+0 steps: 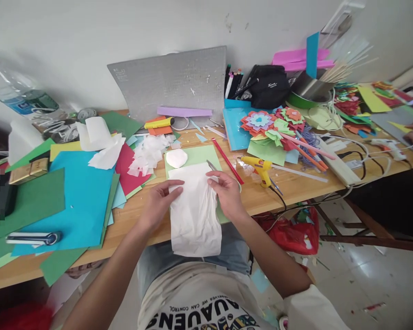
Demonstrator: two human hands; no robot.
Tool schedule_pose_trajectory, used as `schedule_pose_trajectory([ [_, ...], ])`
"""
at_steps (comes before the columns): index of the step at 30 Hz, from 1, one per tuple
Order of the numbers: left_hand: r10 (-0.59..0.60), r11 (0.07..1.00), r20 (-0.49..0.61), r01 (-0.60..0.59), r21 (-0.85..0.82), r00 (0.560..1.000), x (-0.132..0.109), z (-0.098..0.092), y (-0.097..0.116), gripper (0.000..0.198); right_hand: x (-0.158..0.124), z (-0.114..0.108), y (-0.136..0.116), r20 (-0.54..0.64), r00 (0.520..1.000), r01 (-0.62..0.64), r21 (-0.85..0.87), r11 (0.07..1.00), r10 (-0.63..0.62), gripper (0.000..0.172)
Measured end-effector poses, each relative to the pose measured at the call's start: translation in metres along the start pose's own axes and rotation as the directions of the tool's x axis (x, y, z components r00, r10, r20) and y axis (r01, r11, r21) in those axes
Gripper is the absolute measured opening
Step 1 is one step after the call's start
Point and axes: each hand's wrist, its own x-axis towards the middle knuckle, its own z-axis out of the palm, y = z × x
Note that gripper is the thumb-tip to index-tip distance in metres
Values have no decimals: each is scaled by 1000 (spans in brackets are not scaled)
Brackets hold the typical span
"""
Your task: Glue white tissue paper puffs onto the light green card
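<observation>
In the head view, the white sheet [192,215] lies at the centre, its lower part passing over the bench [127,221] edge at 6 o'clock. The left hand [162,198] pinches it at 10 o'clock, the right hand [229,192] at 2. Creases gather toward 3, so a gentle, equal pull seems best; the metal tip [211,166] at 1 could catch it.

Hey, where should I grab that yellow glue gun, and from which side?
Take the yellow glue gun by its handle, probably with the right hand, coming from the front edge of the table: the handle angles toward that edge, while the nozzle points left.
</observation>
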Motion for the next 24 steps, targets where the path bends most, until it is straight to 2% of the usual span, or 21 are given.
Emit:
schedule_pose_trajectory([
  [2, 6, 1000, 27, -6, -7, 1000, -5, -2, -3, 47, 1, -2, 3, -37, 999, 12, -18, 1000, -13, 13],
  [5, 58, 998, -20, -57, 13, 998, -7, -4, -6, 42, -2, -5, -1, -31, 998, -49, 8, 999, 50, 15],
  [8, 137, 990, -103, -133, 49, 985, -9, -4, -5, 30, -7, -11, -12, 113, 991, -81, 29, 996, 78, 33],
  [10, 148, 985, -102, -137, 107, 984, -12, -4, 0, 33, -11, -15, -19, 212, 975, -76, 14, 997, 71, 50],
  [12, 165, 965, -83, -143, 219, 983, -18, -5, 7, 38, -16, -19, -27, 245, 968, -30, -69, 997, 46, 56],
  [15, 267, 885, -57, -221, 411, 962, -29, -7, 17, 33, -27, -24, -42, 245, 968, 133, -343, 930, -48, 42],
  [18, 334, 791, 12, -288, 541, 942, -40, -11, 30, 26, -39, -28, -65, 295, 943, 303, -565, 767, -156, 22],
  [19, 345, 767, 34, -303, 565, 938, -42, -13, 36, 25, -41, -29, -72, 309, 933, 339, -587, 736, -183, 20],
  [21, 379, 727, 60, -337, 599, 924, -44, -14, 47, 24, -39, -30, -83, 321, 920, 377, -572, 729, -223, 18],
  [24, 483, 685, 59, -419, 596, 874, -34, -12, 61, 22, -24, -28, -85, 315, 924, 341, -422, 840, -216, 16],
])
